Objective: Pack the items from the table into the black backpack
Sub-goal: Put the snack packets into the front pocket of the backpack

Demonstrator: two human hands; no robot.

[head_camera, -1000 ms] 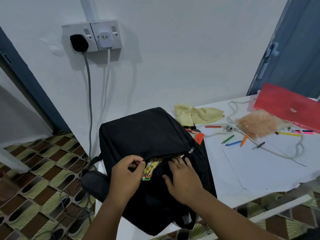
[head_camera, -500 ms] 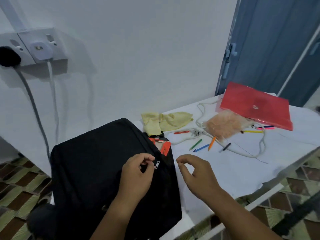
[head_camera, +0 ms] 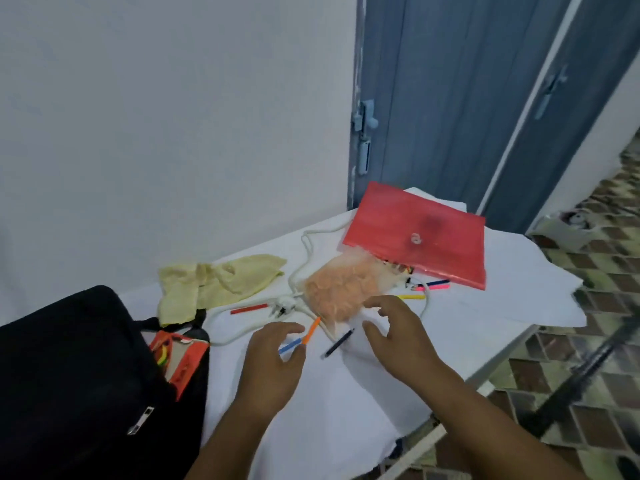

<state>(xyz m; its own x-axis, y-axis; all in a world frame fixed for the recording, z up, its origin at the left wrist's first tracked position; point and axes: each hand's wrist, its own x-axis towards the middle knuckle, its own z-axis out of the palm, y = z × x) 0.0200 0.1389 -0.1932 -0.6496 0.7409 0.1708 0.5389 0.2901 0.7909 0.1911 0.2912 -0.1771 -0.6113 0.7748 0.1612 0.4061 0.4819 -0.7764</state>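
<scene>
Two hands, the left hand [head_camera: 273, 358] and right hand [head_camera: 398, 336], hover with loose, empty grips over short coloured pencils [head_camera: 310, 330] on the white tabletop [head_camera: 346, 403]. Beside them, the black fabric backpack [head_camera: 86, 375] gapes. Much remains unpacked, apparently: yellow cloth [head_camera: 214, 285], peach fluffy pouch [head_camera: 339, 292], red plastic folder [head_camera: 419, 233], white cord [head_camera: 304, 258].

Dim, flat indoor light with a cool cast

The whole frame is soft with motion blur; the door [head_camera: 467, 98] lines bow at the wide-angle edges, shadows are faint, and the black backpack [head_camera: 69, 375] loses detail.
</scene>
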